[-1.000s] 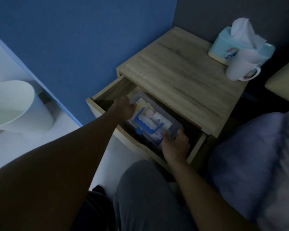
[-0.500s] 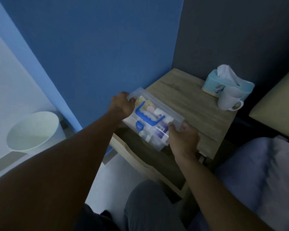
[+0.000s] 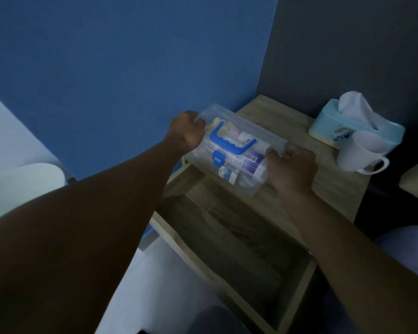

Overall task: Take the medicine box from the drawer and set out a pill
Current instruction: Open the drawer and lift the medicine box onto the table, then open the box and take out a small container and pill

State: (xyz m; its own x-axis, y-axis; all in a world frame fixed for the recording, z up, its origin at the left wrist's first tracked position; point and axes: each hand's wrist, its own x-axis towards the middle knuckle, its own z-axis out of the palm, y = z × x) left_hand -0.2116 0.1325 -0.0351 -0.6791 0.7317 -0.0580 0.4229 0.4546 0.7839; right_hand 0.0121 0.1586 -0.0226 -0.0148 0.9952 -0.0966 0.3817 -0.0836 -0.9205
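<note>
The medicine box (image 3: pixel 232 150) is clear plastic with a blue handle and blue latch, and packets and tubes show through its lid. I hold it in the air over the front edge of the wooden nightstand (image 3: pixel 297 131). My left hand (image 3: pixel 187 131) grips its far left end. My right hand (image 3: pixel 291 168) grips its near right end. Below it the drawer (image 3: pixel 229 239) stands pulled out, and its wooden bottom looks bare.
A light blue tissue box (image 3: pixel 355 125) and a white mug (image 3: pixel 358 153) stand at the nightstand's right rear. A white bin (image 3: pixel 22 184) sits on the floor at left. Blue wall behind, bedding at the right edge.
Both hands have lifted the box out of the drawer and carried it up and back over the nightstand's front edge. The view has shifted, showing more of the open drawer.
</note>
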